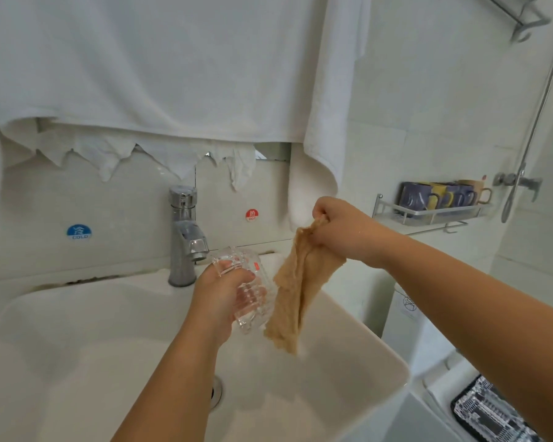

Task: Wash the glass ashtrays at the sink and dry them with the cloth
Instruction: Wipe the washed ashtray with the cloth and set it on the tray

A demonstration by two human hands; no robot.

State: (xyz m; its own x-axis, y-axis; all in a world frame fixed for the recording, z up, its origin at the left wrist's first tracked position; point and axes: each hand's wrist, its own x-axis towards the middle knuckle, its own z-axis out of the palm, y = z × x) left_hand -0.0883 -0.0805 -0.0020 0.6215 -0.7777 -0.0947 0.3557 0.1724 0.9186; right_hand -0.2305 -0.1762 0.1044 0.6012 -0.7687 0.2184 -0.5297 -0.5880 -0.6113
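My left hand (pixel 222 290) grips a clear ribbed glass ashtray (pixel 253 291) tilted on its edge above the white sink (pixel 348 333), just right of the chrome tap (pixel 186 234). My right hand (pixel 339 228) is raised to the right of it and pinches the top of a tan cloth (pixel 296 291). The cloth hangs down beside the ashtray, touching or nearly touching its right side. Another glass ashtray (pixel 482 413) lies on a dark mat at the lower right, partly hidden by my right forearm.
White towels (pixel 173 74) hang over the wall above the tap. A metal wall shelf (pixel 434 212) with several mugs is at the right, a shower hose (pixel 530 138) beyond it. The sink drain (pixel 217 392) sits under my left forearm.
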